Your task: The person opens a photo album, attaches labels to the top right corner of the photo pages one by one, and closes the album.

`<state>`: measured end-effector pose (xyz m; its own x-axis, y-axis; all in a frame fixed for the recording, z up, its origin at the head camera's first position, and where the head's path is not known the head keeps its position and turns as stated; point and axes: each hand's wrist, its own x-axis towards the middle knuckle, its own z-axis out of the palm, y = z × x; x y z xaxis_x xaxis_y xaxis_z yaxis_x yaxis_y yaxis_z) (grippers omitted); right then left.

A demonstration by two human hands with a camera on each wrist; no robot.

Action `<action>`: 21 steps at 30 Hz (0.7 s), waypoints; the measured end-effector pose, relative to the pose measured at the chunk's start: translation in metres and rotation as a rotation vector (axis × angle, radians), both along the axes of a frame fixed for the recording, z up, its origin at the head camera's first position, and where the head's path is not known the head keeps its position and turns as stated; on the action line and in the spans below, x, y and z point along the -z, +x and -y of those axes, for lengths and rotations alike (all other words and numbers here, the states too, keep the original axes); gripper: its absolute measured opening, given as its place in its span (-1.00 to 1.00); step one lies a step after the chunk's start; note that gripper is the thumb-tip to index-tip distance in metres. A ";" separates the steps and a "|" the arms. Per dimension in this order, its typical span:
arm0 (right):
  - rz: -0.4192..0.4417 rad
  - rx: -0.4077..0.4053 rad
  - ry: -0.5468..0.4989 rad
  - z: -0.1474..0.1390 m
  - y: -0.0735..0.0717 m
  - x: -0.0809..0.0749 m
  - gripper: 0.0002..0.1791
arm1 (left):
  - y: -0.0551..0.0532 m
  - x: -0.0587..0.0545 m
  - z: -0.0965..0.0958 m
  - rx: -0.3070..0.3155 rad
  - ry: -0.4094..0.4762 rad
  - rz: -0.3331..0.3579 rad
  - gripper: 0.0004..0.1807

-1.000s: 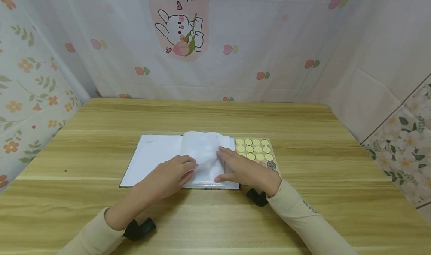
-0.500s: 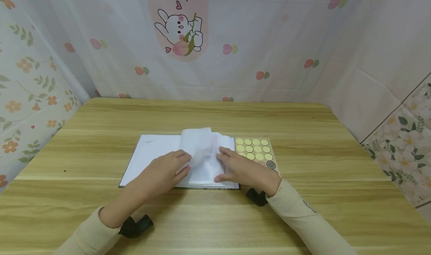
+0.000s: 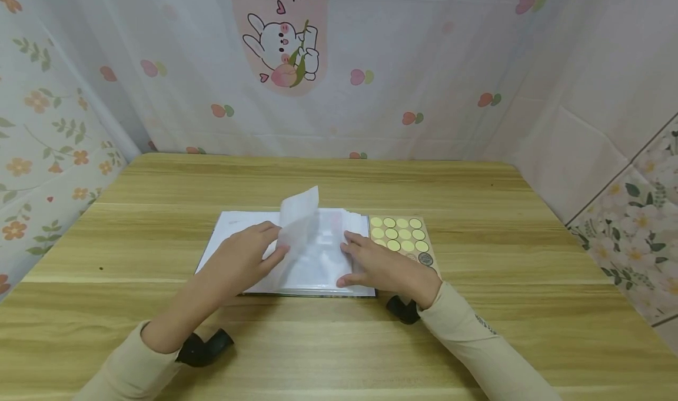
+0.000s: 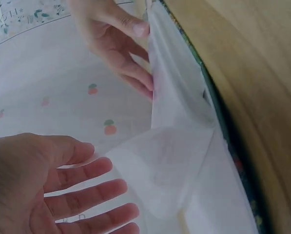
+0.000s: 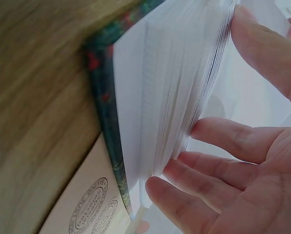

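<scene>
A photo album with a dark green patterned cover and translucent sleeve pages lies spread on the table. My left hand pinches one sleeve page between thumb and index finger, and that page stands raised and curved over the left side. In the left wrist view the other left fingers are spread straight below the pinch. My right hand rests at the right edge of the page stack, its fingers fairly straight against the page edges and its thumb on the top page.
A tan sheet of round yellow stickers lies at the album's right side, partly behind my right hand. Black wrist mounts hang under both sleeves. A patterned curtain closes off the far side of the wooden table.
My left hand has moved left, drawing the sleeve page up and over with it, so more of the page beneath shows. The right hand has stayed in place.
</scene>
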<state>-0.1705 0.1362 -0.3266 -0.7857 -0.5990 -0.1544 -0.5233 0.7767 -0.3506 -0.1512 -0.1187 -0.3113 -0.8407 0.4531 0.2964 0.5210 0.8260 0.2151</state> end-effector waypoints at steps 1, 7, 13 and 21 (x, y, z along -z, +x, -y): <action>0.001 0.000 0.000 0.000 0.000 0.000 -0.19 | 0.000 -0.001 0.001 -0.011 0.006 0.006 -0.76; 0.003 0.002 0.006 0.001 0.000 0.000 -0.18 | -0.001 -0.009 0.009 -0.045 0.043 0.026 -0.75; -0.008 0.000 0.014 0.001 0.000 0.000 -0.18 | 0.001 -0.020 0.014 -0.083 0.056 0.092 -0.60; -0.016 -0.001 0.021 0.001 0.001 0.000 -0.19 | 0.003 -0.029 0.020 -0.175 0.044 0.213 -0.45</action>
